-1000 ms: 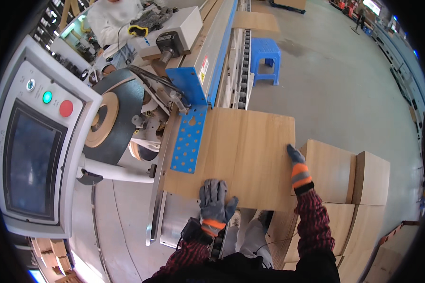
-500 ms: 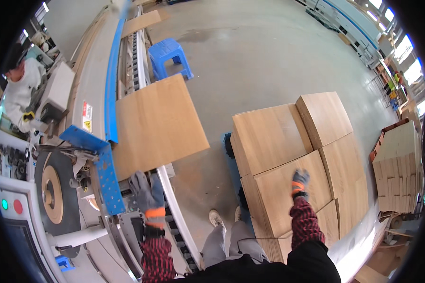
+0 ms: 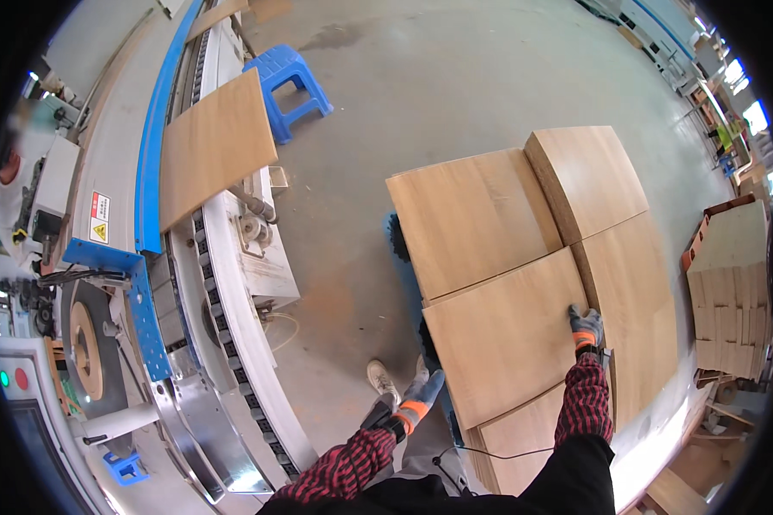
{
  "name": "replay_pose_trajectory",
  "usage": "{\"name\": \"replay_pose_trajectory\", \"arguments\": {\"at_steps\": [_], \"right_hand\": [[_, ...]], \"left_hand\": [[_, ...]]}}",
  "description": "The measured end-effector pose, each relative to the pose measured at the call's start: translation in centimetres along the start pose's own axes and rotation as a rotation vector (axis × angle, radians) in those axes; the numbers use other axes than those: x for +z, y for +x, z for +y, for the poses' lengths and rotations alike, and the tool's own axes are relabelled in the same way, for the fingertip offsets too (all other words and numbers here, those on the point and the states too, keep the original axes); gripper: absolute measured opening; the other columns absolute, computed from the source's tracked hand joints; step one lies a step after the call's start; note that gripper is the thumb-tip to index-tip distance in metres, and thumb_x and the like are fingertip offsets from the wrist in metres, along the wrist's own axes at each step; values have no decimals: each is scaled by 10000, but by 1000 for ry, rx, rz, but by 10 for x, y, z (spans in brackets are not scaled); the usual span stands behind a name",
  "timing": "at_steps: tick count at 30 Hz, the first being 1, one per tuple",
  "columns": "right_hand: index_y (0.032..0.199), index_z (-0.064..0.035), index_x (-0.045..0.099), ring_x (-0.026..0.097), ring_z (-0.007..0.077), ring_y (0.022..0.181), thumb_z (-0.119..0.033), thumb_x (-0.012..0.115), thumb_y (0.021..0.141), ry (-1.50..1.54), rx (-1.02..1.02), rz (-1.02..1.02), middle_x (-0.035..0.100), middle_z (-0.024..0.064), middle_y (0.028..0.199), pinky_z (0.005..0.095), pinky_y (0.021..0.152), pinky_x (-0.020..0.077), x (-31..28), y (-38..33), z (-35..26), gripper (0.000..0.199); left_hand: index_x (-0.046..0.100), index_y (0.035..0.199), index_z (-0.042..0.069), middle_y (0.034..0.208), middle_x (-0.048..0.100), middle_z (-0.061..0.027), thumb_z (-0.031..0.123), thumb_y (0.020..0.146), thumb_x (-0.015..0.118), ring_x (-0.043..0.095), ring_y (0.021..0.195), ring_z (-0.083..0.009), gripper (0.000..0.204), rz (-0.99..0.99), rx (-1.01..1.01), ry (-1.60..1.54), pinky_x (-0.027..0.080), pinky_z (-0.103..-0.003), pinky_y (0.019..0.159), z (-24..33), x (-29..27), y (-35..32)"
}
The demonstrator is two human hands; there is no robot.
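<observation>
My right hand (image 3: 586, 326), in a grey glove with an orange cuff, is at the right edge of a wood-grain panel (image 3: 508, 335), its fingers bent over that edge. This panel lies on top of the near stack, slightly askew over the panel (image 3: 528, 425) beneath. My left hand (image 3: 421, 399), gloved alike, hovers beside the stack's left side near the panel's left edge. Its fingers are stretched out and nothing shows in it. Another panel (image 3: 219, 142) lies on the machine's conveyor (image 3: 223, 322) at the left.
More panel stacks (image 3: 477, 193) adjoin on a blue-edged support. A blue stool (image 3: 288, 81) stands by the conveyor. At the left are a blue perforated bracket (image 3: 146, 318) and a control box (image 3: 26, 386). Further panels (image 3: 730, 300) are piled at the right. A cable (image 3: 507, 454) crosses before me.
The conveyor panel has moved away along the machine, and my left hand has left it for the stack. My right hand has shifted to the top panel's right edge; that panel has slid left.
</observation>
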State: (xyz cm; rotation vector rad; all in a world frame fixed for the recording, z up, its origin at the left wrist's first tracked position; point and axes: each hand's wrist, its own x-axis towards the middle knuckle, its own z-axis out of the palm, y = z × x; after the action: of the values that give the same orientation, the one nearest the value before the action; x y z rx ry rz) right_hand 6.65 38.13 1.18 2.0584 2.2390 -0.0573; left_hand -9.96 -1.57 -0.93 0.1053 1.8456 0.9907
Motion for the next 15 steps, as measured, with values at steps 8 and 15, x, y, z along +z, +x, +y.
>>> {"name": "replay_pose_trajectory", "arguments": {"at_steps": [8,15], "right_hand": [[875,17,571,548,350,818,-559,545,697,274,-125,-142,584,206,851,404,726,422,23,-62,-22,604],[913,45,582,555,276,775,-624,416,767,508,-206,-545,585,226,821,385,683,406,79,-114,-69,704]], "left_hand": [[545,959,-13,912,587,-171,489,706,602,544,890,-297,566,420,-84,-311,396,-345,772,-25,-17,0],[597,786,19,714,562,-8,379,785,573,477,668,-111,361,637,74,-602,397,-288,644,83,-136,-128]]}}
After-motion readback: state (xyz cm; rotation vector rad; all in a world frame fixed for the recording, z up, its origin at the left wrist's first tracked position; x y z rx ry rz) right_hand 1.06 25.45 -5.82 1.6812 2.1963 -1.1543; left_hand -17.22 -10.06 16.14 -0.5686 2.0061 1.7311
